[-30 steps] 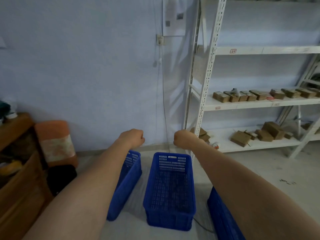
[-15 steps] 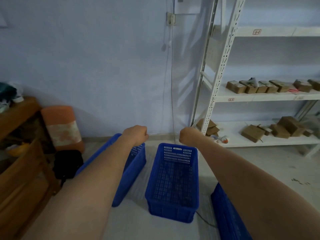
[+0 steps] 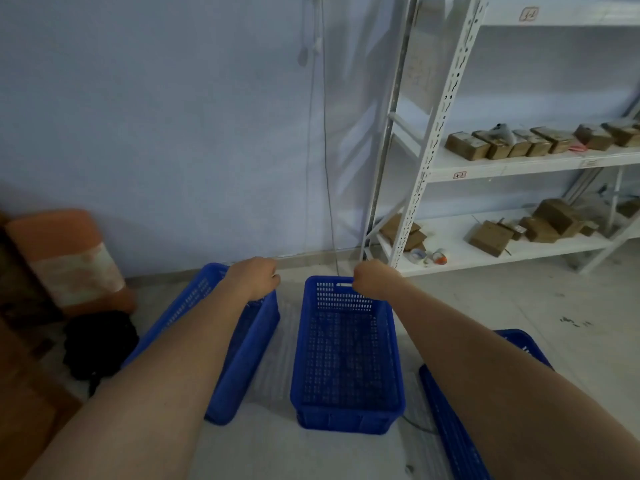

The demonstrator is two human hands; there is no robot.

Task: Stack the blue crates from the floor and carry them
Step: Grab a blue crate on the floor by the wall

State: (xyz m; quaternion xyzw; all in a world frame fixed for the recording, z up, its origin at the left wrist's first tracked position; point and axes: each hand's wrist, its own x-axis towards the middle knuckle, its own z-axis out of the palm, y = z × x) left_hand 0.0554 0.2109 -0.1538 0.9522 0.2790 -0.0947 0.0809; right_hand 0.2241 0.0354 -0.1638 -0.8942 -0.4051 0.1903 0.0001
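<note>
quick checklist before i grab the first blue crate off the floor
1. Middle crate empty: ok, nothing shows through its mesh.
2. Left hand free: ok, fisted, no grip on anything.
3. Right hand free: ok, fisted above the middle crate's far rim.
4. Left crate empty: cannot tell, the forearm covers most of it.
5. Right crate reachable: cannot tell, largely hidden by the arm.
6. Cable by the middle crate's near right corner: not ok, may snag.
</note>
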